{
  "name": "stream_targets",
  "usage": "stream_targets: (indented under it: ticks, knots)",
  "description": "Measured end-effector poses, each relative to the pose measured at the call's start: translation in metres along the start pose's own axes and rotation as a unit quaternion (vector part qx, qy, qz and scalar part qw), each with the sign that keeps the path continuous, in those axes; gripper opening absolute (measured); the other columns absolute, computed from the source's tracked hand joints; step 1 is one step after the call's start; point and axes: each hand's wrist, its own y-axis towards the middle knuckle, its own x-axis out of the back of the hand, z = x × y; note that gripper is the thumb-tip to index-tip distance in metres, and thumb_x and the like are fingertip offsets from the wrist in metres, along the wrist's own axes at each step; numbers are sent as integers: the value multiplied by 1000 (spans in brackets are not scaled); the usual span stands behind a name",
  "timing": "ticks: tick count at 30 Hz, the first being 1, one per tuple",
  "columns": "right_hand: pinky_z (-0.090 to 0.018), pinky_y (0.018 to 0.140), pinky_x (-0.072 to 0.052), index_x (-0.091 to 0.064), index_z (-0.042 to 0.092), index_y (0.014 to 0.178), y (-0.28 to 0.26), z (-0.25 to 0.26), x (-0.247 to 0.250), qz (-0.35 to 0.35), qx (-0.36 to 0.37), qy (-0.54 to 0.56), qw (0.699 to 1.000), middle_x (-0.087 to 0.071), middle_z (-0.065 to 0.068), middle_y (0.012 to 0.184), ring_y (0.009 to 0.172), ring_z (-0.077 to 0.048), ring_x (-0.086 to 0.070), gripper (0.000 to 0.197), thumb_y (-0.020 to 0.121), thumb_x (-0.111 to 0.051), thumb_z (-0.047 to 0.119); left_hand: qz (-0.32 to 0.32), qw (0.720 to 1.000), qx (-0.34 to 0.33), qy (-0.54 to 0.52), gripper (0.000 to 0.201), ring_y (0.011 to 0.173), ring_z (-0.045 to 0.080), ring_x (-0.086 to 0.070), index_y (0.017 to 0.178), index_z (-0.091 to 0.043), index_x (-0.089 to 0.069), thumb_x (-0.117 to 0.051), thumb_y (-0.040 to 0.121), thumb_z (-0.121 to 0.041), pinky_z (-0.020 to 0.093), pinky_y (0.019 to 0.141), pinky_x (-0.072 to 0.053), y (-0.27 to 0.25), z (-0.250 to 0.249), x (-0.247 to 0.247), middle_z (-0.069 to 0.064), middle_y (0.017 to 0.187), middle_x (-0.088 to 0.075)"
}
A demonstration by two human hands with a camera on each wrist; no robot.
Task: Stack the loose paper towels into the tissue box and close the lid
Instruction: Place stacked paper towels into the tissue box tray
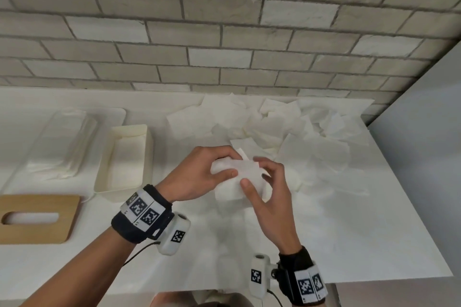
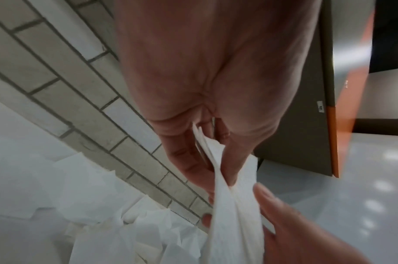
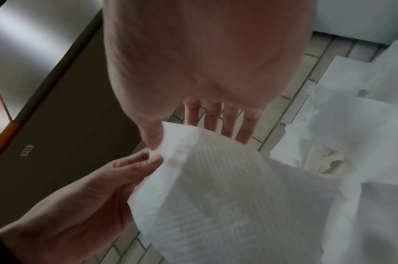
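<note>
Both hands hold one white paper towel (image 1: 240,177) above the middle of the counter. My left hand (image 1: 199,172) pinches its left part between thumb and fingers; in the left wrist view the towel (image 2: 229,205) hangs folded from that pinch. My right hand (image 1: 264,182) pinches the right part, thumb on top; the right wrist view shows the towel (image 3: 227,196) draped under the spread fingers (image 3: 214,116). The open cream tissue box (image 1: 124,159) stands left of the hands. Its wooden lid (image 1: 37,217) with an oval slot lies at the near left. A heap of loose towels (image 1: 282,127) lies behind and right.
A clear plastic wrapper (image 1: 62,144) with folded towels lies left of the box. The brick wall (image 1: 224,32) runs behind the counter. The counter's right edge (image 1: 411,194) drops off beside a grey panel. The front edge (image 1: 374,279) is close to my wrists.
</note>
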Motion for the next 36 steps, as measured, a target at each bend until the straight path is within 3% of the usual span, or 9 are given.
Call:
stream_targets:
  ticks: [4, 7, 13, 17, 21, 27, 31, 34, 36]
  knots:
    - [-41, 97, -59, -58, 28, 137, 5, -2, -9, 45, -46, 61, 996, -72, 10, 126, 118, -14, -70, 38, 102, -72, 33, -1, 1000, -1, -20, 51, 111, 12, -72, 142, -40, -52, -76, 100, -23, 41, 99, -55, 2, -7, 3, -7, 110, -78]
    - [-45, 90, -62, -71, 21, 125, 10, -2, -17, -22, -48, 110, 993, -78, -1, 115, 108, -23, -74, 21, 105, -70, 27, -117, 983, 51, -129, 66, 103, 18, -75, 146, -38, -47, -84, 92, -29, 39, 93, -59, 3, 0, -9, -5, 106, -81]
    - [-33, 90, -58, -67, 23, 116, 51, -24, 2, -52, -40, 30, 997, -74, 10, 110, 102, -14, -71, 28, 99, -72, 45, -218, 929, 124, -272, 19, 104, 26, -76, 114, -14, -76, -74, 101, -27, 52, 94, -60, 6, 29, -51, 4, 111, -81]
    - [-48, 105, -47, -47, 12, 139, 114, -97, 44, -306, -224, -114, 919, -54, -16, 139, 128, -40, -54, 71, 91, -80, 53, -245, 920, 123, -280, 23, 111, 21, -76, 122, -20, -75, -71, 102, -30, 44, 96, -61, 9, 32, -44, -1, 116, -81]
    - [-51, 110, -49, -46, 6, 150, 142, -145, 68, -244, -371, -151, 883, -59, -23, 145, 136, -43, -55, 84, 91, -78, 57, -251, 916, 151, -276, 23, 103, 19, -78, 115, -18, -78, -72, 99, -34, 43, 91, -63, 12, 33, -43, -3, 108, -82]
    - [-30, 82, -43, -67, 3, 106, 140, -120, 72, -274, -138, -164, 938, -71, -12, 103, 97, -29, -65, 32, 98, -77, 32, -271, 911, 175, -257, 23, 75, 11, -74, 85, -16, -76, -72, 100, -34, 25, 63, -56, 20, 40, -40, -4, 82, -80]
    - [-29, 71, -36, -51, 9, 79, 129, -79, 77, -204, -44, -251, 945, -55, 2, 76, 74, -26, -55, 41, 100, -76, 32, -275, 908, 167, -267, 17, 96, 15, -78, 109, -18, -77, -69, 103, -32, 32, 82, -61, 26, 45, -36, -4, 104, -82]
    - [-30, 65, -44, -62, 10, 86, 109, -24, 76, -123, -16, -196, 973, -65, 5, 75, 70, -9, -63, 30, 102, -73, 33, -277, 913, 145, -262, 24, 113, 14, -75, 127, -22, -70, -66, 106, -32, 43, 100, -59, 28, 47, -33, -7, 120, -79]
    - [-27, 76, -59, -71, 17, 116, 88, 18, 67, -1, 3, -97, 995, -79, 4, 100, 90, -7, -74, 18, 101, -75, 28, -268, 917, 144, -257, 23, 113, 15, -75, 125, -24, -71, -65, 106, -35, 49, 104, -58, 32, 46, -30, -8, 119, -80]
